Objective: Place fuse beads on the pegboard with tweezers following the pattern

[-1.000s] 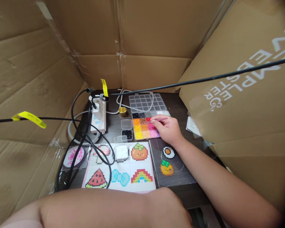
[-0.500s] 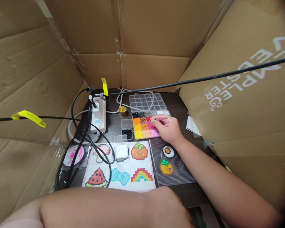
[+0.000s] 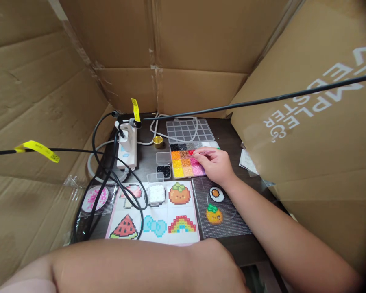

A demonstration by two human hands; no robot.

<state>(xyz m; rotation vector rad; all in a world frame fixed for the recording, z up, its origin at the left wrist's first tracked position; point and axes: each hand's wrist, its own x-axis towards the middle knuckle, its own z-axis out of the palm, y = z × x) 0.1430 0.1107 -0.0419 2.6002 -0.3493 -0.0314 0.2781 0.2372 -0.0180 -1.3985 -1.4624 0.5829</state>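
Note:
Pinched in my right hand (image 3: 215, 162) is a pair of thin pink tweezers (image 3: 205, 153), its tips over the brown and red cells of the bead box (image 3: 178, 176). My left forearm lies across the bottom; the back of my left hand (image 3: 216, 264) shows, its fingers hidden. Below my right wrist lies a clear pegboard (image 3: 198, 203) with a bead fried egg (image 3: 216, 194) and an orange bead persimmon with green leaves (image 3: 214, 214). Left of it is a pattern sheet (image 3: 167, 209) with pixel pictures. A small box of white beads (image 3: 156, 194) rests on the sheet.
A small box of black beads (image 3: 163, 171) and a gold cup (image 3: 157, 141) stand behind the sheet. Black cables (image 3: 136, 175) hang over the left side near a power strip (image 3: 122, 162). A dish of pink beads (image 3: 94, 198) sits left. Cardboard walls (image 3: 198, 89) surround the table.
The camera view shifts very slightly. My right hand keeps the tweezers over the bead box in nearly the same spot, and my left arm stays across the front.

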